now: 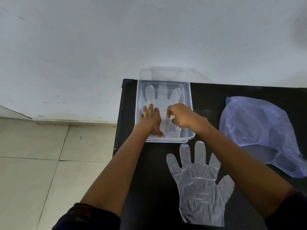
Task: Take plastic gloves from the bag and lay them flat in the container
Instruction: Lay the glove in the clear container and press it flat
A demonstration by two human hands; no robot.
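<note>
The table (207,100) is black. My box (188,97) is see-through, and so is the glove in the box (163,92). The glove on the table (199,188) is see-through too, with shiny white wrinkles. The bag (259,130) is light purple-blue. The wall (116,39) is pale grey-white with small dark marks. The floor (33,163) has cream tiles with dark lines. My sleeves (88,216) are dark.

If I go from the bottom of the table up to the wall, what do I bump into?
Flat clear plastic glove lying on the black table → clear rectangular plastic container, where both hands smooth another see-through glove → clear lid leaning against the white wall.
</note>
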